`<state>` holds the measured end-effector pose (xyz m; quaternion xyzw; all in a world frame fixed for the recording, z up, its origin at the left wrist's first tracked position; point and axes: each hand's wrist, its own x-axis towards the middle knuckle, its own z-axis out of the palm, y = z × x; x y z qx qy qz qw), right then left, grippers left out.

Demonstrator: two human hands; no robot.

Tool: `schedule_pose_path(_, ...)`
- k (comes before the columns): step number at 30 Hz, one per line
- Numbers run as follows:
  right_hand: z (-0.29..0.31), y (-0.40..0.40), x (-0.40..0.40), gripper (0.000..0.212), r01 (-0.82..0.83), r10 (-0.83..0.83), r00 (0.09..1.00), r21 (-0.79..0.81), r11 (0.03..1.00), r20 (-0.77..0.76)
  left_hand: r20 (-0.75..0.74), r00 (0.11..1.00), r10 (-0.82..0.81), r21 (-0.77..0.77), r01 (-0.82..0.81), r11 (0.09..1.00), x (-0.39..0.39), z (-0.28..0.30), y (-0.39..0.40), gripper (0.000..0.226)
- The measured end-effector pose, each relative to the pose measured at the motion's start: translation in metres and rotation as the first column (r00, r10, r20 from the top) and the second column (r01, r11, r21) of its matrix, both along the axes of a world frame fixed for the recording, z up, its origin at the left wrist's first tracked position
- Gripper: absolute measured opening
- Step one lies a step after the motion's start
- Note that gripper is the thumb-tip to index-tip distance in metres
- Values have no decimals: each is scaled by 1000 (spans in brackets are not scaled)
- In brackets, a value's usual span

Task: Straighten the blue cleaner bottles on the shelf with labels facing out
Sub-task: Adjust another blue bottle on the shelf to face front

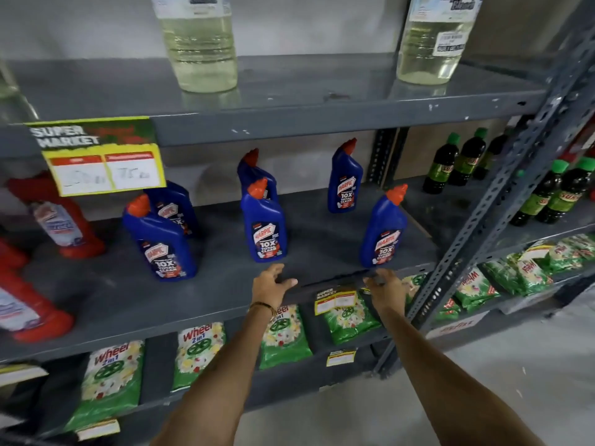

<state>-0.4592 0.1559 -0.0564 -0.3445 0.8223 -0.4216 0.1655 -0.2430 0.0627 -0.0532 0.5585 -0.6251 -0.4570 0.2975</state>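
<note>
Several blue cleaner bottles with orange caps stand upright on the grey middle shelf (225, 294), labels toward me. One bottle (161, 243) is front left, with another (175, 206) behind it. A middle bottle (264, 223) has one (256, 173) behind it. A bottle (344, 180) stands at the back right and one (383, 230) at the front right. My left hand (270, 281) rests with fingers spread on the shelf's front edge, below the middle bottle. My right hand (384, 286) is at the edge below the front right bottle. Neither hand holds anything.
Red cleaner bottles (61, 220) stand at the left. A yellow price sign (103, 156) hangs from the upper shelf, where clear bottles of pale liquid (199, 43) stand. Green detergent packs (285, 333) fill the lower shelf. Dark green-capped bottles (457, 159) stand right, beyond the metal upright (502, 188).
</note>
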Motion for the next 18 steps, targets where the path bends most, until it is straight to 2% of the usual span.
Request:
schedule_pose_path(4,10,-15,46,39,-109,110,993,-26,994,37,-26,996,83,-15,-83,996,36,5,-9,55)
schedule_pose_path(10,22,-66,91,52,-316,315,948,19,949,36,-60,989,135,-7,-136,991,62,12,-29,58)
schedule_pose_path(18,16,-116,105,60,-422,411,884,3,907,223,-88,985,149,66,-143,987,58,10,-55,66)
